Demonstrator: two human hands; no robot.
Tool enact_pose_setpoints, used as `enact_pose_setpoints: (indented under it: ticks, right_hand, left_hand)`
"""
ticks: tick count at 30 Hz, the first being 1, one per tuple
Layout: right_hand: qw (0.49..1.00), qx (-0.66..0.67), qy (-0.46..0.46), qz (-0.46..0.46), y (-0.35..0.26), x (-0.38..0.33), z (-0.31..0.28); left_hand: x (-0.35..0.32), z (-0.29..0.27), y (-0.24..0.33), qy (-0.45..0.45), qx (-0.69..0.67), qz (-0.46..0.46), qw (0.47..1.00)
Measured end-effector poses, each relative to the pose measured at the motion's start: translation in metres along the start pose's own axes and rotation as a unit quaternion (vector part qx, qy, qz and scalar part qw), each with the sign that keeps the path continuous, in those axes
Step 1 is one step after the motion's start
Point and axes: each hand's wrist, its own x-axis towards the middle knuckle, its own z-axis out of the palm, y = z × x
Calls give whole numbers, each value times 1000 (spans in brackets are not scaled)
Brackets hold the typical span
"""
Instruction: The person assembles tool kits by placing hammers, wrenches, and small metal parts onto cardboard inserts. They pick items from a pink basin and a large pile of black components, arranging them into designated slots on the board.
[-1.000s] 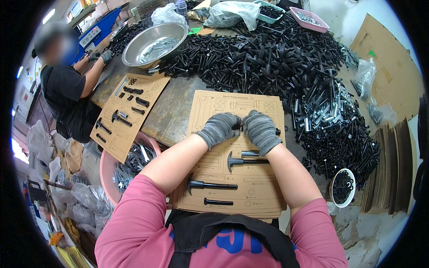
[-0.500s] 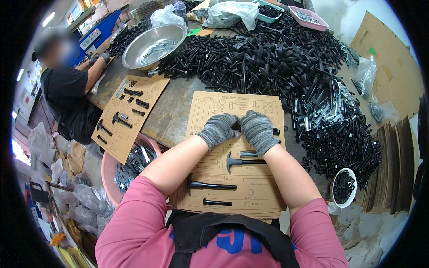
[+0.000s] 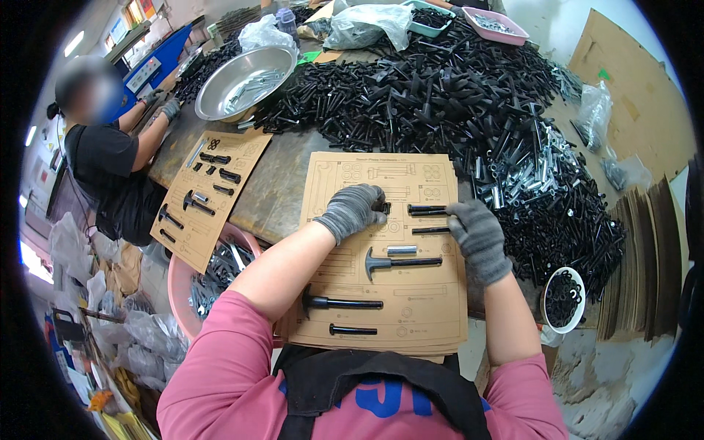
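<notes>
The gloved fingers of the left hand (image 3: 356,210) bend down over a small black part (image 3: 385,208) on the upper middle of the cardboard sheet (image 3: 440,312); whether they pinch it or only rest against it, I cannot tell. The fingers of the right hand (image 3: 478,238) are curled at the sheet's right edge, by the ends of the black bolts (image 3: 425,210); their grip cannot be made out either.

Half a second ago the two hands met over the sheet's upper middle; now the right has moved out to its edge, baring the bolts and the black rod (image 3: 430,231) just below them on the sheet. The silver tube (image 3: 402,250) and upper T-headed bar (image 3: 403,262), in the sheet's middle, now show whole.

The small part is mostly covered by the left glove, and the right glove hides the rod's outer end. Beyond the sheet's far edge, the pile of black parts (image 3: 411,95) on the bench (image 3: 268,202) is too tangled to separate. Well left of the sheet, a co-worker's hands (image 3: 171,110) are too small to read.
</notes>
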Motion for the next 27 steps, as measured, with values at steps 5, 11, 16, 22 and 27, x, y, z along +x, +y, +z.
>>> enact_pose_setpoints:
  ticks: [5, 11, 16, 22, 27]
  right_hand:
    - [997, 7, 73, 22, 8, -61, -29]
    - [987, 29, 108, 112, 14, -124, -40]
    - [979, 14, 143, 148, 28, -149, -36]
    - [974, -23, 164, 152, 35, -153, -21]
    - [976, -23, 165, 138, 38, -154, -18]
  left_hand:
    - [1, 4, 2, 14, -21, 16, 1000]
    - [1, 5, 7, 3, -34, 2, 999]
    - [-3, 2, 15, 22, -26, 16, 999]
    - [0, 2, 7, -3, 57, 128, 990]
    - [0, 0, 7, -3, 149, 170, 974]
